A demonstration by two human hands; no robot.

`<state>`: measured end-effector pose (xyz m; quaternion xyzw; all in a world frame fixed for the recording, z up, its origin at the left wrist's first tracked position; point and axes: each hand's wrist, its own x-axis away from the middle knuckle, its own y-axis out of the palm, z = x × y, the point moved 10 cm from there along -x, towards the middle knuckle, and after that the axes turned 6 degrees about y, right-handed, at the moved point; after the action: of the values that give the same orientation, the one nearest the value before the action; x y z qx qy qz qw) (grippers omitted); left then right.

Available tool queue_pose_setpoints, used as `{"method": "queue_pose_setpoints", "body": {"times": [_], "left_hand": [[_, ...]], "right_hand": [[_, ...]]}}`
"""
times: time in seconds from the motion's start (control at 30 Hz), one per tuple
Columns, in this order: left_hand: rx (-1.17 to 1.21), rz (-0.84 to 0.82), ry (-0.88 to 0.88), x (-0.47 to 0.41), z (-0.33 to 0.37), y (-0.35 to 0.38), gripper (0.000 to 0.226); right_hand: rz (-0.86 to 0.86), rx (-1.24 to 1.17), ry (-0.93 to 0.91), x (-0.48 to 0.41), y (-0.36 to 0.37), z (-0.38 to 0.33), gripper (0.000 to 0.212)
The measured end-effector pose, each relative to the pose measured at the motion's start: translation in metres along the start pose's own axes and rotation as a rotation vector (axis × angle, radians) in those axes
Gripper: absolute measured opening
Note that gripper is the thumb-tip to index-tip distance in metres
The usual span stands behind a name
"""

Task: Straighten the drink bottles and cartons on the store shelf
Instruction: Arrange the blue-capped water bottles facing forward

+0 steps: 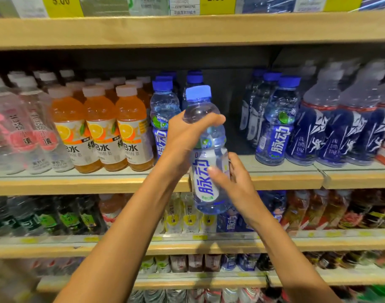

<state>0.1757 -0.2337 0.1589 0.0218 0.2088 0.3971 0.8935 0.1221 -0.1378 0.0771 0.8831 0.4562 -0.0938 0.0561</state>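
- The middle shelf (285, 179) is a pale wooden board running across the view, and everything here is placed from it.
- The held bottle (201, 182) is clear, with a blue cap and a blue-and-white label. It hangs upright just in front of the shelf's front edge, off the board. Its cap is above the edge and its base is below it.
- The left hand (185, 136) grips the bottle's shoulder above the edge, with its fingers curled over the top of the body under the cap.
- The right hand (237, 182) holds the label part at edge height. Its thumb lies across the front of the label and its fingers wrap round the far side.
- Matching blue-capped bottles stand on the shelf in two rows, one row (163, 106) just left of the held bottle and the other row (276, 125) to its right.
- Orange drink bottles (101, 127) stand on the shelf further left, with clear pink-labelled bottles (23, 132) at its left end.
- Dark blue bottles (331, 127) with pale caps fill its right end.
- Yellow-labelled bottles (187, 217) stand on the tier below the shelf.
- Yellow price tags (62, 5) sit on the tier above it.
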Motion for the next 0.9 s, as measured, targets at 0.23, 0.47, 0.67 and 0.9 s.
{"method": "queue_pose_setpoints", "body": {"times": [0.23, 0.47, 0.67, 0.9], "left_hand": [[0.662, -0.546, -0.217, 0.002, 0.014, 0.051, 0.059], [0.768, -0.699, -0.233, 0.010, 0.004, 0.064, 0.068], [0.269, -0.454, -0.165, -0.001, -0.018, 0.029, 0.061], [-0.223, -0.063, 0.091, -0.009, 0.012, -0.010, 0.034]], "right_hand": [[-0.669, -0.758, 0.346, 0.011, 0.047, 0.013, 0.097], [-0.851, -0.818, 0.336, 0.019, 0.078, 0.002, 0.091], [-0.579, -0.616, 0.246, 0.009, 0.043, 0.009, 0.065], [-0.062, -0.107, 0.055, -0.003, -0.008, -0.008, 0.042]]}}
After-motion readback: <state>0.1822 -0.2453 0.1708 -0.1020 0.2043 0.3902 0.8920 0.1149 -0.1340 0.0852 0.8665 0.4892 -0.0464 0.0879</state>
